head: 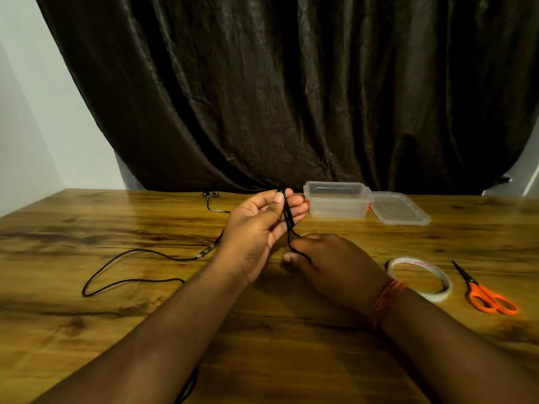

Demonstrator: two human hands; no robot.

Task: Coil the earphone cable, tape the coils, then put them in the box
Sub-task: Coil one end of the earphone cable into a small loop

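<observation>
Left hand [256, 225] holds black cable [287, 211] loops wound over its fingers; right hand [326, 260] pinches the strand below

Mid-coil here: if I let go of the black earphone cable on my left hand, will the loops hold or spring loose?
Likely to loosen: the earphone cable lies in slack curves on the table, so it looks floppy. Only the left hand, thumb pressed over the loops, keeps them together. It is thin and probably light, so the right hand could easily drag it.

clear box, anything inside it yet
Nothing shows through the clear box's walls; it looks empty. Its lid lies open alongside. The left hand hides its near-left corner.
</observation>
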